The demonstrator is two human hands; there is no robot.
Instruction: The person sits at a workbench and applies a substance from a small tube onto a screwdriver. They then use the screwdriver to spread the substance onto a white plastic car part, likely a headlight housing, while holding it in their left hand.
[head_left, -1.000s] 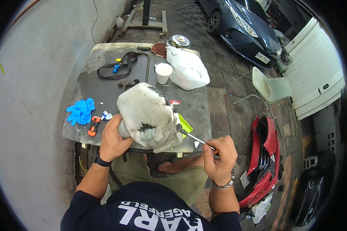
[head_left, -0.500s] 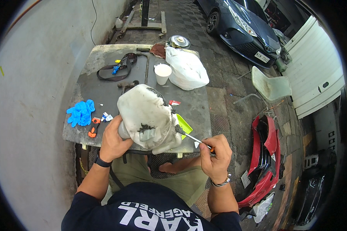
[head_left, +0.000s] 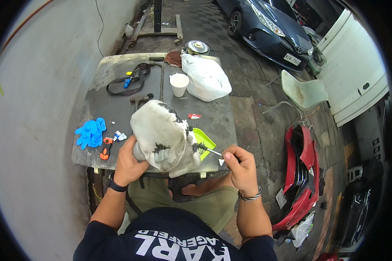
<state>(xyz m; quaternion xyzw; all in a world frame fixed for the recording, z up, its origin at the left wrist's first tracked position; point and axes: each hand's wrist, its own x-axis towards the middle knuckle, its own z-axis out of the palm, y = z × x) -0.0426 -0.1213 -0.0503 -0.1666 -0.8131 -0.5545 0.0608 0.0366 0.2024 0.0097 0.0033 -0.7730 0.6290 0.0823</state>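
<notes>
My left hand (head_left: 128,162) grips the near left end of a dirty white plastic tank (head_left: 161,132) that rests tilted on the grey metal table (head_left: 117,93). My right hand (head_left: 238,164) holds a thin metal tool (head_left: 209,150). Its dark tip touches the tank's right side, just above a yellow-green plastic scraper (head_left: 203,141) lying on the table.
On the table lie blue gloves (head_left: 90,131), an orange cutter (head_left: 105,148), a dark strap (head_left: 128,80), a white cup (head_left: 179,84) and a white plastic bag (head_left: 206,78). A red bumper (head_left: 302,174), a pale chair (head_left: 304,91) and a dark car (head_left: 265,24) stand to the right.
My right hand has moved slightly left and up with the tool, bringing its tip against the tank's side. My left hand keeps its hold.
</notes>
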